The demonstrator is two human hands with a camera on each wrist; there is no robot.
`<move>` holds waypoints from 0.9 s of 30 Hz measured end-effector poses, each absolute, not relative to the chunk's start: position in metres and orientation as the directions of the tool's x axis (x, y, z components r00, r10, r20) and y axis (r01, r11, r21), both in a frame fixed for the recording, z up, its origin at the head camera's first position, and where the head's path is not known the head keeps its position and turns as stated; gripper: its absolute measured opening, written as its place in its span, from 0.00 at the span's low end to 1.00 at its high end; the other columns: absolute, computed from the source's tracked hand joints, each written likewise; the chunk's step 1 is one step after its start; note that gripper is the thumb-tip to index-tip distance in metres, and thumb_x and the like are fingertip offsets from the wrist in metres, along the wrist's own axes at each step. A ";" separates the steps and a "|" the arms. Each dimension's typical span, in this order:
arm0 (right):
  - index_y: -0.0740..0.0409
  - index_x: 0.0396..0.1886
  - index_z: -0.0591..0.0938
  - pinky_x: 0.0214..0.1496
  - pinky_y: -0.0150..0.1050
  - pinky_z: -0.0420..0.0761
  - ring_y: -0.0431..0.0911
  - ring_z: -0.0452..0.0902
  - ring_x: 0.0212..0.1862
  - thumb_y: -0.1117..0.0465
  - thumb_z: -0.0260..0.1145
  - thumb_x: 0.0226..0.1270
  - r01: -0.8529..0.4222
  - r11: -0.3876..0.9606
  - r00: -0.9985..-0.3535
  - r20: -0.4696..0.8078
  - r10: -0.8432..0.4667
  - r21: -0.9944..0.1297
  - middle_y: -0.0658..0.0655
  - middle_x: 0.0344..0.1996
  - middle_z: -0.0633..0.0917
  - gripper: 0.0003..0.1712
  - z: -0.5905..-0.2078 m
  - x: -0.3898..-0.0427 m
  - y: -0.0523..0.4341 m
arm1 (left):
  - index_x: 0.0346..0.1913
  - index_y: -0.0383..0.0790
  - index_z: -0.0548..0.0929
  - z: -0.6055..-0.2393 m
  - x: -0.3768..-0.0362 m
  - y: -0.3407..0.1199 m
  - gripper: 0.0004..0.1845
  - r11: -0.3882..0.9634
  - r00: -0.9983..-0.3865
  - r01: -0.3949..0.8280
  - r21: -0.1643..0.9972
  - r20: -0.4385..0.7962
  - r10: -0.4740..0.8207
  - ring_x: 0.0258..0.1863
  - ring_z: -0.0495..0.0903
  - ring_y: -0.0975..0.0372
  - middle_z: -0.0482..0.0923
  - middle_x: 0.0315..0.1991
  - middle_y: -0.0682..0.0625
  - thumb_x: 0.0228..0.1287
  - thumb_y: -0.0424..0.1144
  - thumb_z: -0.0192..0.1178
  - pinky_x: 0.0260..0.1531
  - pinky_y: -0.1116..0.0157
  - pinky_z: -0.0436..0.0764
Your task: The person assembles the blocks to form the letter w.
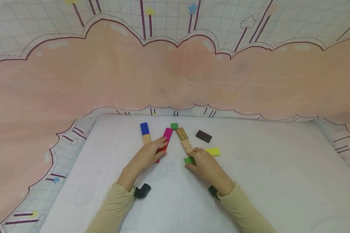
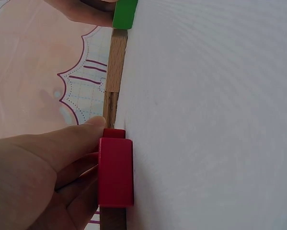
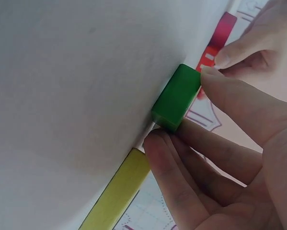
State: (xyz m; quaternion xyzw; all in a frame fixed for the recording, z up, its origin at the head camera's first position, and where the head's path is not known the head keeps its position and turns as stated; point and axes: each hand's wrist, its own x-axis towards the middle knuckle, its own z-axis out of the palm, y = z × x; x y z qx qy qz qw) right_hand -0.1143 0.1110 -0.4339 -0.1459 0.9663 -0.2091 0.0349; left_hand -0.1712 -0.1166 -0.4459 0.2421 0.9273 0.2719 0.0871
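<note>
Red block [image 2: 115,172] pinched by left hand [image 1: 149,154]; right hand [image 1: 205,165] pinches green block [image 3: 176,97] (yellow block [image 1: 213,151] just beside) on white desk [image 1: 280,181].

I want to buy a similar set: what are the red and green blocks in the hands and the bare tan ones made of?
Red block and green block: probably painted wood, with a smooth opaque matte coat and crisp edges. Tan blocks: unpainted wood, grain lines visible.
</note>
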 end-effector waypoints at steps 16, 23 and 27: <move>0.67 0.43 0.87 0.39 0.36 0.83 0.42 0.74 0.34 0.57 0.78 0.56 -0.257 0.872 -0.961 0.020 -0.274 -0.416 0.56 0.36 0.84 0.20 -0.433 -0.115 0.121 | 0.67 0.35 0.75 -0.446 -0.171 -0.116 0.27 0.735 -0.868 0.395 0.551 -0.037 0.495 0.74 0.63 0.51 0.66 0.73 0.44 0.67 0.39 0.65 0.69 0.53 0.67; 0.67 0.43 0.87 0.39 0.35 0.83 0.42 0.75 0.33 0.57 0.77 0.57 -0.229 0.877 -0.969 0.009 -0.249 -0.424 0.57 0.37 0.85 0.19 -0.433 -0.116 0.123 | 0.67 0.34 0.75 -0.446 -0.172 -0.117 0.27 0.731 -0.865 0.400 0.553 -0.036 0.500 0.74 0.63 0.51 0.66 0.72 0.43 0.67 0.39 0.65 0.70 0.53 0.66; 0.67 0.43 0.87 0.38 0.35 0.82 0.42 0.75 0.33 0.58 0.77 0.58 -0.227 0.874 -0.969 0.012 -0.246 -0.430 0.57 0.37 0.85 0.19 -0.434 -0.116 0.125 | 0.66 0.33 0.75 -0.446 -0.173 -0.117 0.26 0.724 -0.862 0.408 0.556 -0.028 0.507 0.73 0.64 0.51 0.67 0.72 0.43 0.67 0.38 0.65 0.71 0.53 0.65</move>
